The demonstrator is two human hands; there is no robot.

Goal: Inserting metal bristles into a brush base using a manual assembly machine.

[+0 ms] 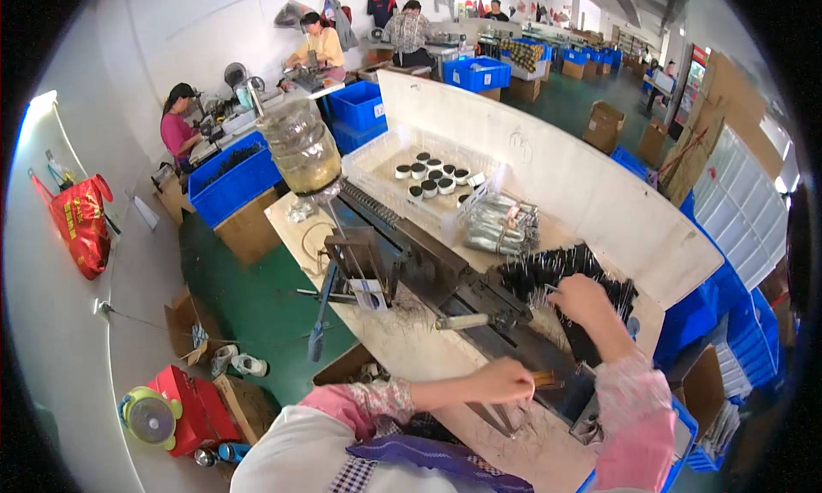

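Note:
My left hand (505, 380) is closed on a small brown stick-like piece (545, 379) near the front end of a long dark metal machine (445, 274) on the workbench. My right hand (580, 298) reaches into a heap of thin black rods (556, 268) at the right of the machine and pinches several of them. Both forearms wear pink floral sleeve covers. A lever with a pale handle (462, 322) sticks out of the machine between my hands.
A white crate (377, 163) with small black-and-white round parts stands at the back of the bench, silvery bagged bundles (501, 223) beside it. A large clear water jug (304, 150) stands at the left end. Blue bins (231, 180) and other workers fill the room behind.

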